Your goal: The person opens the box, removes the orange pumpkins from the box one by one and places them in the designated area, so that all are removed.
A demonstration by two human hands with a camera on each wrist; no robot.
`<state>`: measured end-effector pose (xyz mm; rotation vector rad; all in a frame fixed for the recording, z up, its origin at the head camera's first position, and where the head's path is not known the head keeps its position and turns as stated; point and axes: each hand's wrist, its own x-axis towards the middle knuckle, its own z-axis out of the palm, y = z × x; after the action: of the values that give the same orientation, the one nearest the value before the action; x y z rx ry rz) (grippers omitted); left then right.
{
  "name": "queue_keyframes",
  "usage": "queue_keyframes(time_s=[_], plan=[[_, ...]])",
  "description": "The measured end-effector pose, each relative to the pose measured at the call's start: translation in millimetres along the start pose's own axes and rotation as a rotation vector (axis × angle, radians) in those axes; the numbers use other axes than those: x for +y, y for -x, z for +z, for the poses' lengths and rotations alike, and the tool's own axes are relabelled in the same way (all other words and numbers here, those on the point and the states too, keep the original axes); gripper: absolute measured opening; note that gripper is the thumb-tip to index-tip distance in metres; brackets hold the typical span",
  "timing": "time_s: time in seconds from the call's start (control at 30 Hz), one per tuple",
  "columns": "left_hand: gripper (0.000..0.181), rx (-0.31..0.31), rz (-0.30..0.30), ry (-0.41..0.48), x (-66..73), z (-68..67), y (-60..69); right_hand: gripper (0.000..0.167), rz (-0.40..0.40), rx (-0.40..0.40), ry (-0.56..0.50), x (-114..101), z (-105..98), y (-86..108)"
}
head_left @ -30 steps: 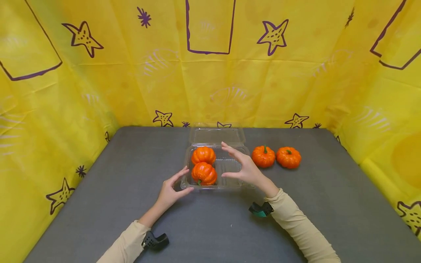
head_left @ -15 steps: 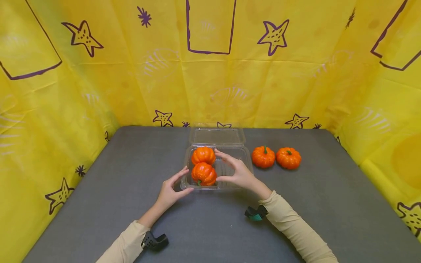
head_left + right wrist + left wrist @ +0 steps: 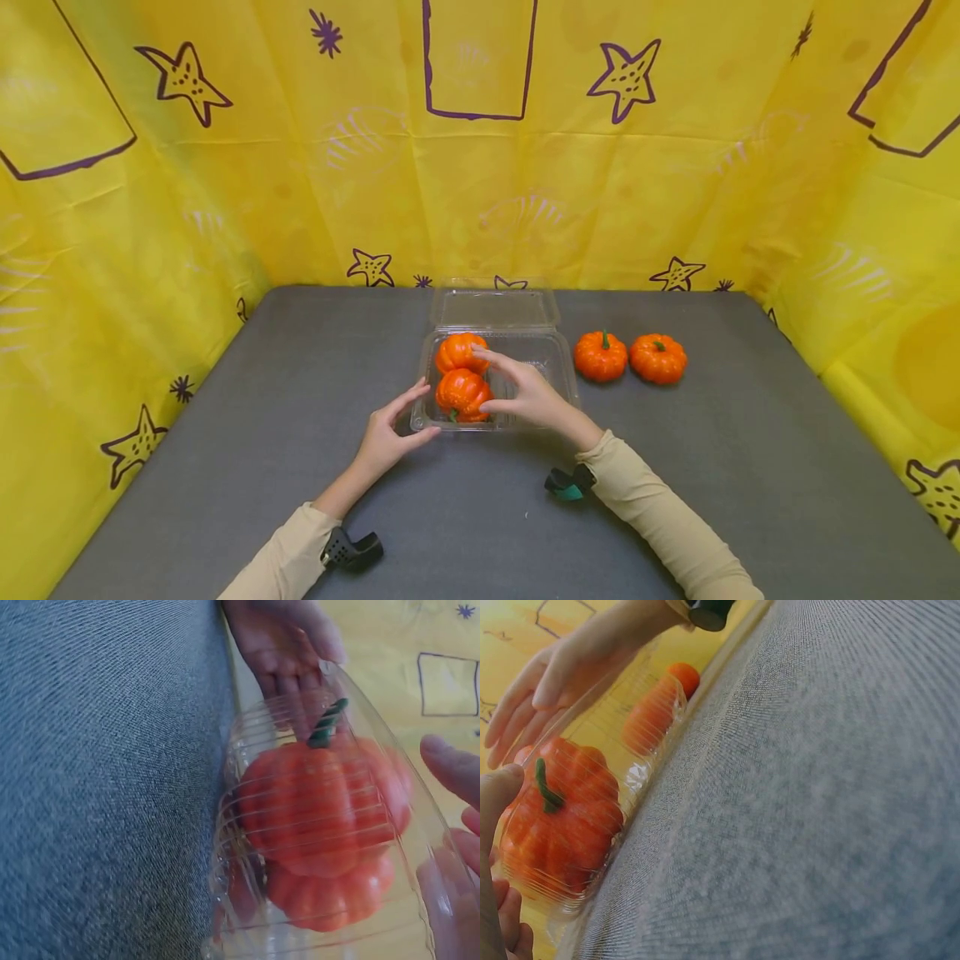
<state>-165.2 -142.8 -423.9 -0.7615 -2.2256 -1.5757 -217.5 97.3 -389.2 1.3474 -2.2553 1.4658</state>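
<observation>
A clear plastic clamshell container (image 3: 542, 354) lies with its lid (image 3: 495, 310) folded back. In its left half sit two small orange pumpkins, the rear one (image 3: 456, 354) touching the front one (image 3: 461, 392), whose green stem points toward me. My left hand (image 3: 381, 443) holds the container's near left corner, thumb at the front rim and fingers along the left side. Over the container, my right hand (image 3: 528, 397) reaches in with fingers and thumb spread, beside the pumpkins. In the right wrist view its thumb (image 3: 450, 769) stands apart from the front pumpkin (image 3: 300, 814).
Two more orange pumpkins, one (image 3: 601, 358) close to the container's right side and another (image 3: 658, 360) beyond it, stand on the grey table (image 3: 465, 533). A yellow patterned cloth (image 3: 480, 200) hangs along the back and both sides.
My right hand has moved left across the container, from its right half to the pumpkins. The left hand keeps its place at the corner. The pumpkins have not visibly moved.
</observation>
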Motion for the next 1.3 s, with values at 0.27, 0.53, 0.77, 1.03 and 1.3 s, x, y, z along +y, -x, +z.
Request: queue_keyframes(time_s=[0.27,0.53,0.77,1.03,1.3], plan=[[0.054,-0.011,-0.009,-0.001,0.3,0.5,-0.2,0.066,0.044,-0.078,0.115,13.5,3.5,3.9],[0.055,-0.005,-0.008,-0.001,-0.8,1.5,0.1,0.067,0.080,-0.209,0.204,13.3,4.2,5.1],[0.054,-0.003,-0.011,-0.001,-1.2,1.3,-0.1,0.076,0.071,-0.251,0.266,14.3,1.8,4.0],[0.054,-0.012,-0.023,-0.003,1.0,0.8,-0.9,0.073,0.000,-0.241,0.296,17.9,0.4,4.0],[0.053,-0.004,-0.026,-0.014,0.7,0.6,-0.1,0.073,-0.010,-0.202,0.302,17.2,1.2,2.7]])
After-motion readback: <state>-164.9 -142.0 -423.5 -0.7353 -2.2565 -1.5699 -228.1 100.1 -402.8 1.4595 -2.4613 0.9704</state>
